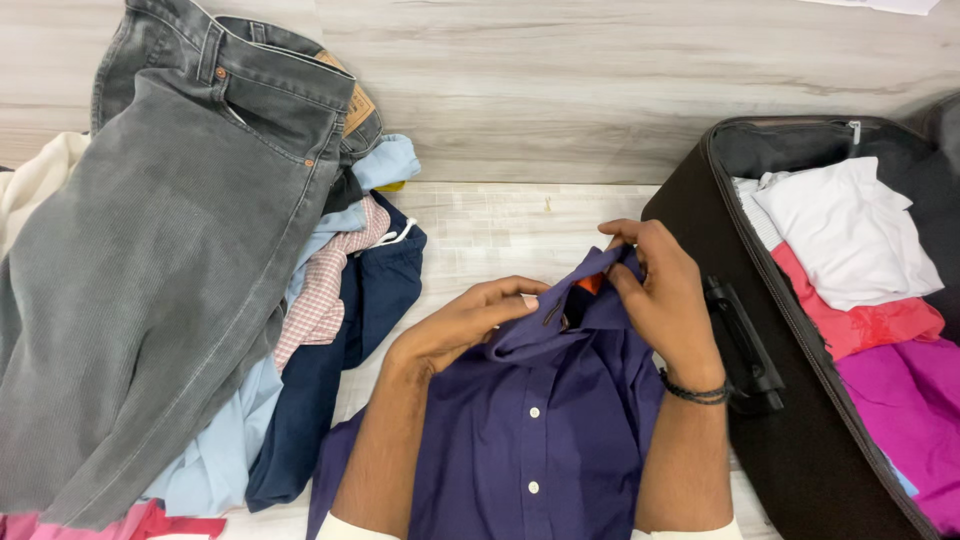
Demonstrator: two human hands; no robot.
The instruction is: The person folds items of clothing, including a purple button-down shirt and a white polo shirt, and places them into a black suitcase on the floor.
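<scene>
Both hands are pinching the purple shirt (pixel 535 420) collar, left hand (pixel 465 325) and right hand (pixel 665 290), keeping it flat on the floor (pixel 480 230) between the jeans (pixel 150 280) pile and open suitcase (pixel 800 450).

A pale wood-grain floor (pixel 600 90) carries a purple shirt (pixel 540 420), a heap of clothes topped by grey jeans (pixel 150 280), and an open black suitcase (pixel 800 450).

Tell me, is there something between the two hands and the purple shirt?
No. Both hands are already on the purple shirt: the left hand and the right hand pinch its collar with bare fingers. Nothing visible lies between them and the cloth.
</scene>
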